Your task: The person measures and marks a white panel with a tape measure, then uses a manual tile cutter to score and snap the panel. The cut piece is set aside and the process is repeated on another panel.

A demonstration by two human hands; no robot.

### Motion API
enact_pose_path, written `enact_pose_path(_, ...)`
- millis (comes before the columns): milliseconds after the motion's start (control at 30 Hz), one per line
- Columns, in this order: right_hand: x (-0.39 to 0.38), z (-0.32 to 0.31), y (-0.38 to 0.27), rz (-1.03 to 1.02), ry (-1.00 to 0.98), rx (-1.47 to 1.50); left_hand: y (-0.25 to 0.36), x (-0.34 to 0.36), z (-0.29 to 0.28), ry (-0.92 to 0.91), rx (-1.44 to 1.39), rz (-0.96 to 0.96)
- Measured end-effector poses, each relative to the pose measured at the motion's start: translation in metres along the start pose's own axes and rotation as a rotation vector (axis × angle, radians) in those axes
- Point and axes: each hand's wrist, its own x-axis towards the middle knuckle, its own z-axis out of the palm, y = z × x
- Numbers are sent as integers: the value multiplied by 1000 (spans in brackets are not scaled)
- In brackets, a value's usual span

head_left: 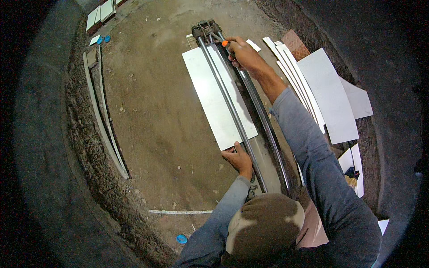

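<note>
A white rectangular tile (206, 96) lies lengthwise on a manual tile cutter (232, 110), under its long metal rails. At the tile's near edge is my left hand (239, 160), its thumb up by the edge and its fingers curled against the corner. My right arm reaches to the far end of the cutter. There my right hand (247, 56) is wrapped round the cutter's handle (225, 43), whose orange end shows. Most of the handle is hidden by the fingers. Next to it, the dark sliding head (206, 27) sits at the far end of the rails.
Several narrow white tile strips (299, 80) and a larger white tile piece (328, 94) lie to the right. Long curved-looking strips (99, 120) lie along the left wall. White tiles (100, 17) are stacked at the far left. A pale strip (179, 212) lies near me on the dirt floor.
</note>
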Motion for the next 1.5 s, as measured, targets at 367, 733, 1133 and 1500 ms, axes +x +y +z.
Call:
enact_pose_path(367, 4, 4, 15, 345, -97, 79, 2, -1, -1, 8, -26, 34)
enact_pose_path(733, 29, 22, 39, 297, 91, -249, 5, -2, 2, 37, -96, 88)
enact_pose_path(1133, 10, 26, 33, 254, 167, -424, 3, 0, 1, -17, -181, 33)
enact_pose_path(1500, 2, 29, 41, 265, 181, -376, -4, 4, 2, -32, -148, 22)
